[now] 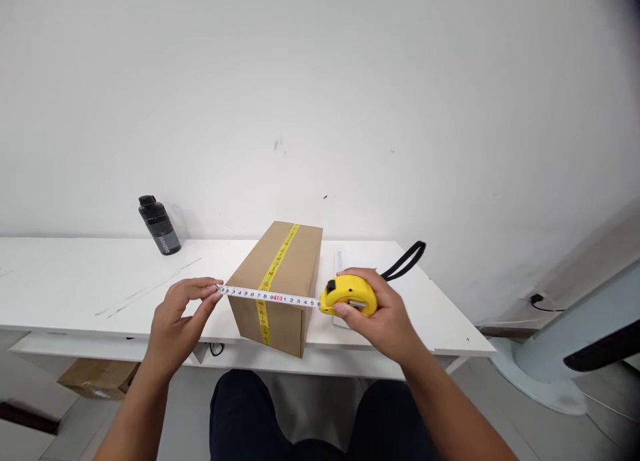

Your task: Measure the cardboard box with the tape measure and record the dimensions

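A cardboard box (287, 258) with yellow printed tape along its top and front stands at the table's front edge. Across its near top edge runs the white blade of a tape measure (357, 288), whose case is yellow with a black wrist strap. My left hand (183, 314) pinches the blade's end hook between thumb and fingertips, just left of the box. Right of the box, my right hand (383, 318) is wrapped round the yellow case, thumb on its near side. Behind that hand a white sheet or booklet (339, 261) lies partly hidden.
On the white table (115, 281) a dark water bottle (160, 226) stands at the back left, before a white wall. Another cardboard box (100, 378) is under the table at left. A pale blue rounded appliance (575, 334) stands on the floor at right, near a plug with cable.
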Available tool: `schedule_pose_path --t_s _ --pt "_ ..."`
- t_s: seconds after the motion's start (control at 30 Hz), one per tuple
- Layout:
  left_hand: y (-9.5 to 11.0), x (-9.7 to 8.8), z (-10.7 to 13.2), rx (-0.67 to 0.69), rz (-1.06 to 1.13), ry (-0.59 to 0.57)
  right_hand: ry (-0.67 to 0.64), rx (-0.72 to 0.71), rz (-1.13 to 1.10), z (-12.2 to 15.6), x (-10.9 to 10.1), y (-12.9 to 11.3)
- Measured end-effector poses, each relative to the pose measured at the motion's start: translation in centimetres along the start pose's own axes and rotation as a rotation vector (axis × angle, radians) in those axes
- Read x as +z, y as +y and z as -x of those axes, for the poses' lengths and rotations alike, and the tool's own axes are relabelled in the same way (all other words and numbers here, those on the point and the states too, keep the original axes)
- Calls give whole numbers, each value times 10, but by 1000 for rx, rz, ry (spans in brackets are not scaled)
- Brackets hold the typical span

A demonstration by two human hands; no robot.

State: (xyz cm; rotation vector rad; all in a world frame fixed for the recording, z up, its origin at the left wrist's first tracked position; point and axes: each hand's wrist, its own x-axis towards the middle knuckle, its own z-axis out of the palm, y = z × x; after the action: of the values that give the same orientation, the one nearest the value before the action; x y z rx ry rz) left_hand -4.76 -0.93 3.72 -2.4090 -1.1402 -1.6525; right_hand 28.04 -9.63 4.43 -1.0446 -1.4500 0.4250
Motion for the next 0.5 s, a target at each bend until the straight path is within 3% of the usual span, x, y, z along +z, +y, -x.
schedule_pose_path --t_s 0.17,0.33,0.5 --pt "49 2 16 60 261 -163 -11 -40 -101 15 -10 -8" --pt "101 40 29 269 258 -234 -167 -31 -168 30 7 -15" --pt "120 67 30 282 270 -261 -153 17 -180 35 1 -18"
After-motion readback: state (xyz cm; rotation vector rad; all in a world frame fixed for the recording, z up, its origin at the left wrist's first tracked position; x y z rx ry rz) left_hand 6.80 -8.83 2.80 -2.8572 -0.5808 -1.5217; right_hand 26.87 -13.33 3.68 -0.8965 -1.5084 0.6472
